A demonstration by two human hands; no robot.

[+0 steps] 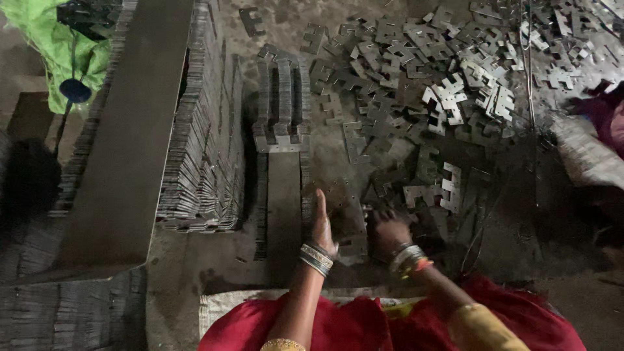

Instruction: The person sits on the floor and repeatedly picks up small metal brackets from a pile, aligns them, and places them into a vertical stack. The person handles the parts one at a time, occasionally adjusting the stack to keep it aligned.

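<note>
Left hand (322, 224) edge-up, right hand (388, 229) curled

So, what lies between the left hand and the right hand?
In the head view, flat metal plates on the floor lie between the left hand and right hand.

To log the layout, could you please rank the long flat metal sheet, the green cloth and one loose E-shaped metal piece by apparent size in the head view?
1. Long flat metal sheet, largest by far.
2. Green cloth, partly cut off by the frame, so uncertain.
3. Loose E-shaped metal piece, smallest.
</note>
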